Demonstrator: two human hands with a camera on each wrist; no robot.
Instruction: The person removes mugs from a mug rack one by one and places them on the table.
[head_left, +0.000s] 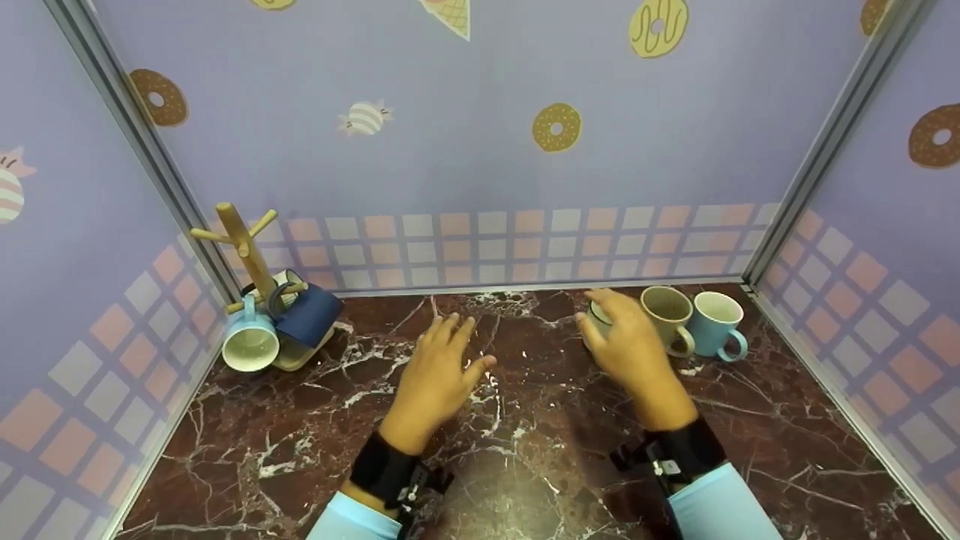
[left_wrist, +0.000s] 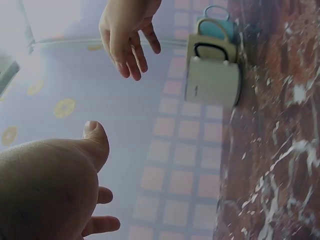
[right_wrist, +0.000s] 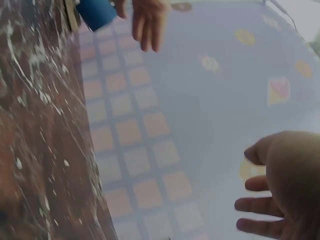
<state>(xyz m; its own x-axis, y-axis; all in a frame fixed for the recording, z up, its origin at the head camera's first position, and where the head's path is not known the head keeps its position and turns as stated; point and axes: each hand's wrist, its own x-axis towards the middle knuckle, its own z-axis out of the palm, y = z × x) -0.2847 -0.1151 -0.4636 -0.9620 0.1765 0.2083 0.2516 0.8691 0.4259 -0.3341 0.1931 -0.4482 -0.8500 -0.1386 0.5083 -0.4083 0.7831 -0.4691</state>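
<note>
My left hand [head_left: 435, 367] hovers over the middle of the table with its fingers spread and nothing in them. To the right, my right hand [head_left: 626, 341] is held in the air in front of a white mug with a dark rim [head_left: 598, 313], hiding most of it. The left wrist view shows that white mug [left_wrist: 212, 82] with its black handle, apart from the right hand [left_wrist: 130, 35]. Beside it stand a brownish-beige mug [head_left: 666, 319] and a light blue mug [head_left: 712, 330], both upright. In the right wrist view the right hand's fingers [right_wrist: 260, 204] hold nothing.
At the back left stands a wooden mug tree [head_left: 244, 244]. A light blue mug [head_left: 250, 346] and a navy mug [head_left: 309, 315] hang on its lower pegs, with a pale dark-rimmed mug [head_left: 289, 281] partly hidden behind. Patterned walls [head_left: 480, 172] enclose the dark marbled table [head_left: 487, 465].
</note>
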